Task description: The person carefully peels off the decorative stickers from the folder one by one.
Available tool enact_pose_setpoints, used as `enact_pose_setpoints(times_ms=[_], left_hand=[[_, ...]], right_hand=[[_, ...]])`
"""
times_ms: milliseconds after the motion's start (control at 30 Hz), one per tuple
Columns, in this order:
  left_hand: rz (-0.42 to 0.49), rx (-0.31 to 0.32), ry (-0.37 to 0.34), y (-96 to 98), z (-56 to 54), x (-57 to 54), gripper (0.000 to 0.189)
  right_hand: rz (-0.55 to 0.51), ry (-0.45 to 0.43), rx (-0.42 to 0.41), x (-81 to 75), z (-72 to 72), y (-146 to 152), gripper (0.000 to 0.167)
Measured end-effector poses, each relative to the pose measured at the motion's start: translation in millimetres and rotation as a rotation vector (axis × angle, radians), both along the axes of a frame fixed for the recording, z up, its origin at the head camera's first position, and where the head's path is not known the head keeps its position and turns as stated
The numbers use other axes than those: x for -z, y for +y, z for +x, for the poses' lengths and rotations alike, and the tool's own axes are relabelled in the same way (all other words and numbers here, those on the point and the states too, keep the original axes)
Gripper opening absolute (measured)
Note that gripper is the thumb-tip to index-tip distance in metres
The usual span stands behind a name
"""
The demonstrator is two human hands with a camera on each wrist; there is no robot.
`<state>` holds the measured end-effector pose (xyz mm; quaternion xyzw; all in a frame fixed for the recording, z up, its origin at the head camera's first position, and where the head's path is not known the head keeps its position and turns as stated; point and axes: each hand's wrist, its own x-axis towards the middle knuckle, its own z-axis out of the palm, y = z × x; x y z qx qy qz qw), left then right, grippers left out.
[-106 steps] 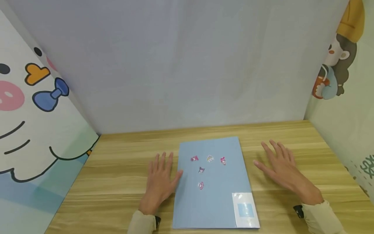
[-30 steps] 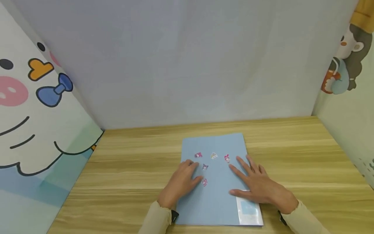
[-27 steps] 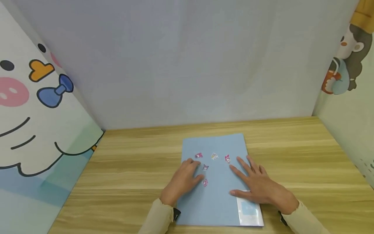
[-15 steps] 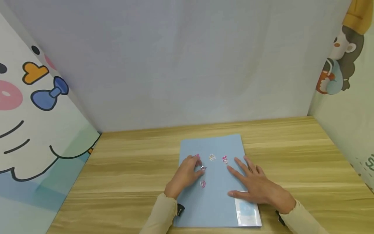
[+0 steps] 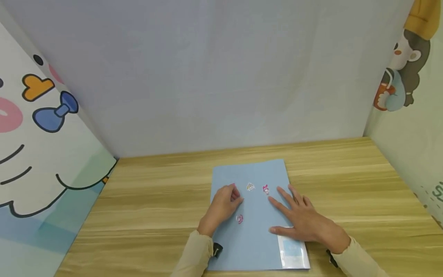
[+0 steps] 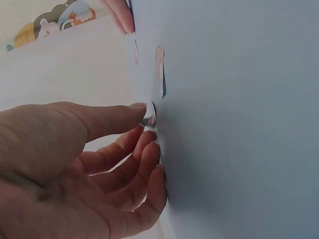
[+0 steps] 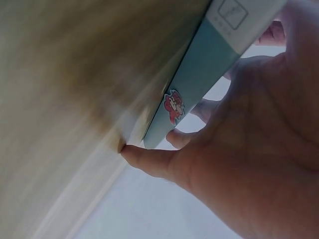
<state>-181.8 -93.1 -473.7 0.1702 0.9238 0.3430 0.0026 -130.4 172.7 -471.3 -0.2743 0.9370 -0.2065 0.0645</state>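
A light blue folder (image 5: pixel 256 246) lies flat on the table, with small cartoon stickers on its cover. Thumb and fingers of my left hand (image 5: pixel 221 206) pinch a small sticker (image 6: pixel 148 121) at the cover's surface, one edge raised in the left wrist view; the head view hides it behind the fingers. A pink sticker (image 5: pixel 233 185) is mostly covered by that hand. Nearby are a white sticker (image 5: pixel 250 186), a pink-eared sticker (image 5: pixel 265 189) and a pink sticker (image 5: pixel 239 219) lower down. My right hand (image 5: pixel 304 217) rests with spread fingers on the folder's right side.
A clear pocket with a label (image 5: pixel 293 252) sits at the folder's lower right corner. The wooden table (image 5: pixel 149 200) runs back to a grey curtain (image 5: pixel 221 84). Printed cartoon panels stand at left (image 5: pixel 52 161) and right (image 5: pixel 408 127).
Both hands have come in onto the folder. The left hand has slid to the dark-eared sticker and now pinches it, hiding it from the head view. The right hand has stayed still lately.
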Motion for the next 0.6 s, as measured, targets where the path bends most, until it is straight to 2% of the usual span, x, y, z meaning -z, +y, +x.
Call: enact_pose_setpoints(times_ms=[267,600], left_hand=[[0.011,-0.030,-0.018,4.8,-0.1,0.1,0.014],[0.049,-0.095,0.076,3.9,0.6,0.1,0.017]], right_hand=[[-0.005,-0.009,0.009,0.1,0.1,1.7,0.082],[0.006,0.005,-0.002,-0.7,-0.4,0.7,0.082]])
